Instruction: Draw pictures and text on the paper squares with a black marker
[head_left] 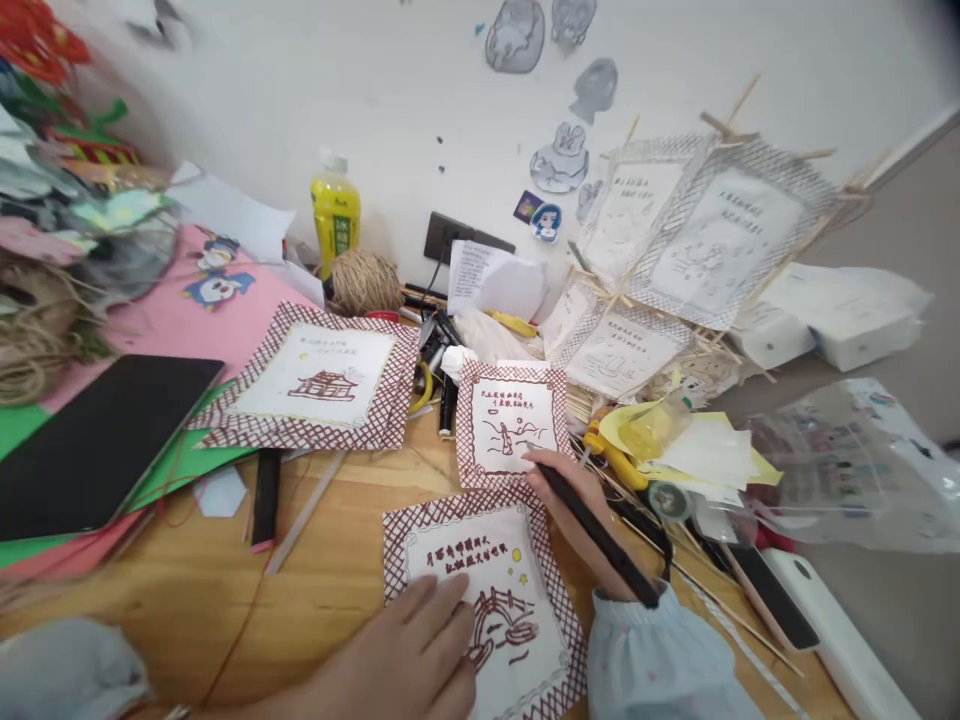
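The right hand (559,512) grips a black pen (598,532) aimed toward eleven o'clock, perhaps touching the smaller drawing (510,415); the left hand (409,648) lies flat on the larger drawing (517,605).

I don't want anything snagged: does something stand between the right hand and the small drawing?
Nothing visible, apart from the black pen that the right hand holds, its tip over the small drawing; contact is unclear. The left hand lies clear, on the larger bridge drawing.

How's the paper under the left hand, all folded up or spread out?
Spread out: the paper lies flat on the table under the left hand, its writing and crisscross border showing.
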